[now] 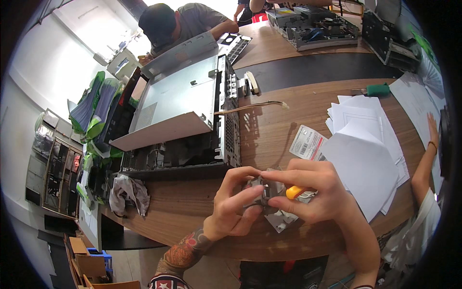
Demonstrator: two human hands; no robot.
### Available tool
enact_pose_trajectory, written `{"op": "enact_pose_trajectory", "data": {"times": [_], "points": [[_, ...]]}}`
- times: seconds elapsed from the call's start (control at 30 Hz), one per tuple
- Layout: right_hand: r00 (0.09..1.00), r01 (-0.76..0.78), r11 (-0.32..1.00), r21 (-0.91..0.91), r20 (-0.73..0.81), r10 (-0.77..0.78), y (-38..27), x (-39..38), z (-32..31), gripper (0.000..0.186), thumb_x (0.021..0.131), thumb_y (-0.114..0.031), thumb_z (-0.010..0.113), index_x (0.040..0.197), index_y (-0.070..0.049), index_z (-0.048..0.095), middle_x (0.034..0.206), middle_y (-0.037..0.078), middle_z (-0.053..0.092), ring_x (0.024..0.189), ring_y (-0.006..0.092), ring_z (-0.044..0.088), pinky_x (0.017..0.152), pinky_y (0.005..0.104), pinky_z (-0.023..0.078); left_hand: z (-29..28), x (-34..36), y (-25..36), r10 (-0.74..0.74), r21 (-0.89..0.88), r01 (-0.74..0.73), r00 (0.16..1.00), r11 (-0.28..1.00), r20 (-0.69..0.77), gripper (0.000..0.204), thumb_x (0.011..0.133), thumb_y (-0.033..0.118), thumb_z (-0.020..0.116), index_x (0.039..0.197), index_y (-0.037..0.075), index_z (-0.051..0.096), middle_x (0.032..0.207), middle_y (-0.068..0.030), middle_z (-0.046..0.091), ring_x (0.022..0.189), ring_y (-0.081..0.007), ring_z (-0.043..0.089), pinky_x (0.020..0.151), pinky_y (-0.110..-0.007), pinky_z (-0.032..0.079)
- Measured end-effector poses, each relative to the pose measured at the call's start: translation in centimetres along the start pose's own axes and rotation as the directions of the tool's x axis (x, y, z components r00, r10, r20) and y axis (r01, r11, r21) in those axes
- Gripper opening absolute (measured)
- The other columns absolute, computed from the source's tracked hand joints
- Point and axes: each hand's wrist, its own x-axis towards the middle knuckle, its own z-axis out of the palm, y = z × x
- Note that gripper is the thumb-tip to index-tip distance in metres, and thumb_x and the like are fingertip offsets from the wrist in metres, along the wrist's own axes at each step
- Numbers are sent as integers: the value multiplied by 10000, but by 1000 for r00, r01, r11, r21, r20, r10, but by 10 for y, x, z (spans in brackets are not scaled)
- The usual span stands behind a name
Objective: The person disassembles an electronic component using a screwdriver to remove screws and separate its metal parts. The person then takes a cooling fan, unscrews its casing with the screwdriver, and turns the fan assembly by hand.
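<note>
Just over the near table edge, my left hand [230,206] pinches a small dark grey part with a shiny metal face [266,190]. Its kind is hard to make out between the fingers. My right hand [321,189] meets the part from the other side, fingertips on it. A tool with a rounded yellow handle [294,192] sits between the thumb and fingers of that hand; its working end is hidden. Beneath the hands lies a pale piece with white bits on it [281,221], partly covered.
An open computer case [230,139] with its metal cover [178,96] tilted on top stands ahead left. Paper sheets [363,159], a printed card [308,143] and a green-handled tool [378,90] lie right. A grey cloth [130,195] lies left. Other people work across and at right.
</note>
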Motion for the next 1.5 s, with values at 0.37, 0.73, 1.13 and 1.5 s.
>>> {"op": "enact_pose_trajectory", "data": {"times": [0.37,0.73,1.13,1.5], "points": [[1000,-27,1000,-14,7,27,1,-1,-2,406,769,-167,795,1138,-32,694,681,57,587,560,135,540,492,278,405,3,1,-3,-10,-62,12,1000,998,27,391,834,57,561,1224,49,586,1216,-255,474,1030,-329,571,863,-410,506],[818,46,867,497,-517,253,16,-8,-72,437,946,-265,458,1141,104,591,759,19,482,599,71,354,558,229,279,1,3,2,51,35,-52,998,998,36,319,1020,359,386,1247,143,329,1173,-275,444,874,-257,583,749,-393,515],[886,-75,941,330,-411,215,27,-5,-48,305,1001,-214,500,1080,56,614,794,13,477,609,64,389,554,238,327,6,-3,-7,23,-165,-9,996,986,83,366,919,131,495,1280,110,439,1249,-295,406,1041,-331,546,883,-479,489],[912,-17,997,-69,-411,-13,40,-1,-31,138,921,-180,651,935,-42,655,770,21,543,655,114,499,610,258,411,9,-3,0,0,-133,15,994,991,112,368,899,88,541,1262,117,491,1269,-283,407,1098,-371,543,936,-512,474]]}}
